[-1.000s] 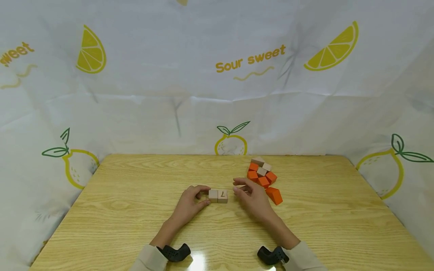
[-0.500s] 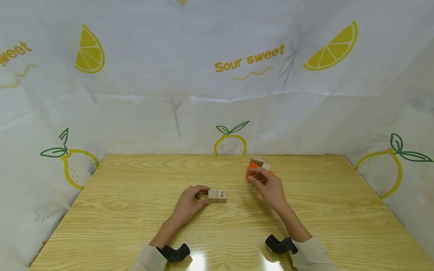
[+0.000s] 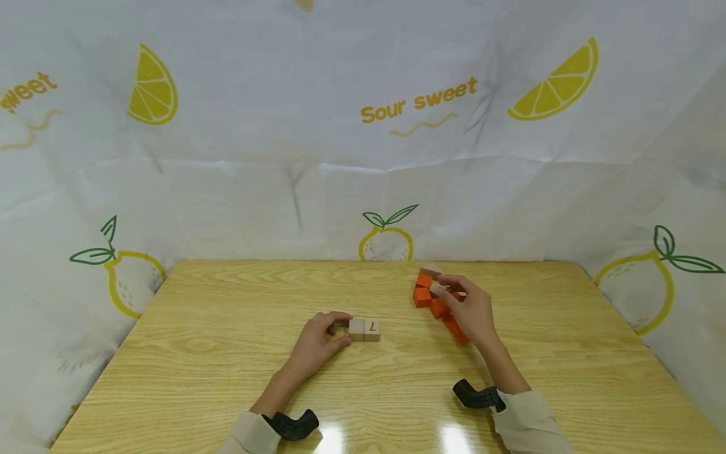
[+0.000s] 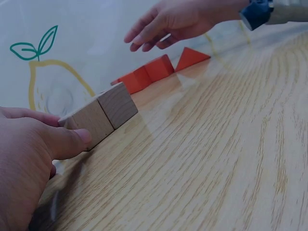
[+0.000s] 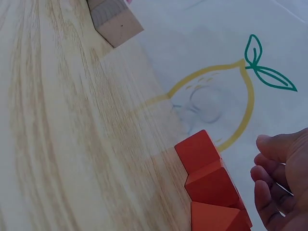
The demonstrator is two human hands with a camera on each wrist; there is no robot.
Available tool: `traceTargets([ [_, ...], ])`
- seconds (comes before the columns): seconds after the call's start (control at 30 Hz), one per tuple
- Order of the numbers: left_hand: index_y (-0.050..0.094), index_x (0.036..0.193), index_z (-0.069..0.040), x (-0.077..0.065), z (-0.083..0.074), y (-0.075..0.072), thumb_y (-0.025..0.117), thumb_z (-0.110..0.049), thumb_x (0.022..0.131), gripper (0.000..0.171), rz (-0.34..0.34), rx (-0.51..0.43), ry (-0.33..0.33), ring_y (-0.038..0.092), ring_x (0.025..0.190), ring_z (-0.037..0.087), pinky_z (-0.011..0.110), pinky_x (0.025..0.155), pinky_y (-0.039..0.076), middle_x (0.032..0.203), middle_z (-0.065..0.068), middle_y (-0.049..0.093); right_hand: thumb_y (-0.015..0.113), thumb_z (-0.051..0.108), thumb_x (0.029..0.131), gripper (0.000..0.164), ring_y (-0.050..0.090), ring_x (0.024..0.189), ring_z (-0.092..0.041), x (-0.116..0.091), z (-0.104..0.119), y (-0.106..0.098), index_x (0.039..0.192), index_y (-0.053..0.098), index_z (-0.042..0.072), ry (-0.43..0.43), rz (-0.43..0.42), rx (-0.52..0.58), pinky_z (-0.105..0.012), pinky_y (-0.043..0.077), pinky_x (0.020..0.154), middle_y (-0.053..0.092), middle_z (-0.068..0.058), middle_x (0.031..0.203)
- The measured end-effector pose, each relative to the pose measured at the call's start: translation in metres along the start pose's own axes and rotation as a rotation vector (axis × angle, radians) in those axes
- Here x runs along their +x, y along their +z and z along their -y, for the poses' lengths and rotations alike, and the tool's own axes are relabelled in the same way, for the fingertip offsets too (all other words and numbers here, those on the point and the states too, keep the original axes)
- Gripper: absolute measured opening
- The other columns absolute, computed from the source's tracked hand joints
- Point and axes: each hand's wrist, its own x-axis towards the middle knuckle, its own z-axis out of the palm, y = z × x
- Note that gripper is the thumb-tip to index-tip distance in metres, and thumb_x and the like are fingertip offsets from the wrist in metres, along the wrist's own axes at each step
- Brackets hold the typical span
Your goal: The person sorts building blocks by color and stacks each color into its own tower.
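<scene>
My left hand (image 3: 317, 337) pinches a plain wooden cube (image 3: 356, 330) between thumb and fingers on the table. Flush against that cube's right side sits a second wooden cube (image 3: 372, 330) with a 7-like mark on top. My right hand (image 3: 473, 313) hovers over the block cluster, thumb and forefinger beside a small wooden block (image 3: 435, 288). Nothing shows between its fingers in the right wrist view, where orange blocks (image 5: 214, 183) lie beside it. The hand hides part of the cluster in the head view.
An orange cube (image 3: 422, 297) and several other orange blocks lie in the cluster, with an orange triangular block (image 3: 455, 329) at its near end. A wooden wedge (image 3: 431, 269) stands at the back. Behind the wood-grain table (image 3: 227, 353) hangs a lemon-printed white sheet (image 3: 272, 208).
My right hand has moved away from the two joined cubes, right and back to the block cluster. The left hand stays on its cube.
</scene>
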Motion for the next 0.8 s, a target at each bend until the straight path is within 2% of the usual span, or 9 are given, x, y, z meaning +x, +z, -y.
traceTargets([
  [0.17, 0.067, 0.115, -0.017, 0.0, 0.002, 0.001, 0.078, -0.019, 0.081, 0.036, -0.003, 0.007, 0.004, 0.044, 0.073, 0.011, 0.028, 0.065, 0.04, 0.089, -0.006, 0.058, 0.069, 0.017, 0.09, 0.027, 0.059, 0.084, -0.026, 0.004, -0.005, 0.003, 0.112, 0.067, 0.002, 0.023, -0.016, -0.016, -0.017, 0.044, 0.055, 0.065, -0.013, 0.103],
  [0.23, 0.067, 0.115, -0.017, 0.0, 0.003, 0.001, 0.078, -0.02, 0.081, 0.036, -0.004, 0.007, 0.008, 0.044, 0.073, 0.01, 0.028, 0.065, 0.04, 0.09, -0.006, 0.059, 0.071, 0.018, 0.089, 0.028, 0.057, 0.082, -0.024, 0.005, -0.007, 0.004, 0.111, 0.067, 0.002, 0.025, -0.022, -0.046, -0.02, 0.042, 0.052, 0.066, -0.011, 0.101],
  [0.3, 0.067, 0.115, -0.017, 0.0, 0.004, 0.001, 0.077, -0.021, 0.081, 0.036, -0.005, 0.009, 0.012, 0.044, 0.073, 0.01, 0.028, 0.065, 0.04, 0.092, -0.007, 0.06, 0.071, 0.019, 0.088, 0.028, 0.056, 0.082, -0.023, 0.007, -0.01, 0.005, 0.111, 0.067, 0.002, 0.024, -0.02, -0.079, -0.021, 0.041, 0.053, 0.066, -0.01, 0.1],
  [0.4, 0.067, 0.116, -0.017, 0.0, 0.004, 0.001, 0.077, -0.021, 0.081, 0.036, -0.003, 0.013, 0.011, 0.043, 0.073, 0.01, 0.028, 0.065, 0.04, 0.091, -0.007, 0.059, 0.071, 0.018, 0.088, 0.028, 0.059, 0.089, -0.023, 0.008, -0.015, 0.007, 0.11, 0.068, 0.001, 0.013, -0.009, -0.112, -0.021, 0.045, 0.063, 0.067, -0.01, 0.101],
  [0.5, 0.067, 0.116, -0.017, 0.0, 0.003, 0.001, 0.077, -0.021, 0.082, 0.036, 0.0, 0.014, 0.008, 0.043, 0.073, 0.01, 0.028, 0.065, 0.04, 0.091, -0.007, 0.059, 0.072, 0.015, 0.087, 0.028, 0.06, 0.093, -0.026, 0.008, -0.019, 0.009, 0.11, 0.068, 0.0, -0.012, -0.013, -0.135, -0.026, 0.046, 0.067, 0.067, -0.012, 0.101],
  [0.67, 0.067, 0.116, -0.017, 0.001, 0.003, 0.001, 0.078, -0.019, 0.081, 0.036, 0.004, 0.012, 0.004, 0.043, 0.073, 0.01, 0.028, 0.065, 0.04, 0.088, -0.006, 0.058, 0.073, 0.014, 0.086, 0.03, 0.047, 0.1, -0.032, 0.007, -0.024, 0.013, 0.112, 0.068, 0.0, -0.019, -0.041, -0.164, -0.039, 0.038, 0.075, 0.065, -0.016, 0.109],
  [0.8, 0.067, 0.116, -0.016, 0.001, 0.002, 0.0, 0.078, -0.018, 0.081, 0.037, 0.008, 0.008, 0.001, 0.043, 0.072, 0.011, 0.028, 0.065, 0.04, 0.088, -0.006, 0.058, 0.073, 0.016, 0.087, 0.03, 0.043, 0.102, -0.034, 0.007, -0.025, 0.015, 0.112, 0.068, 0.001, -0.004, -0.048, -0.175, -0.043, 0.035, 0.077, 0.064, -0.017, 0.114],
])
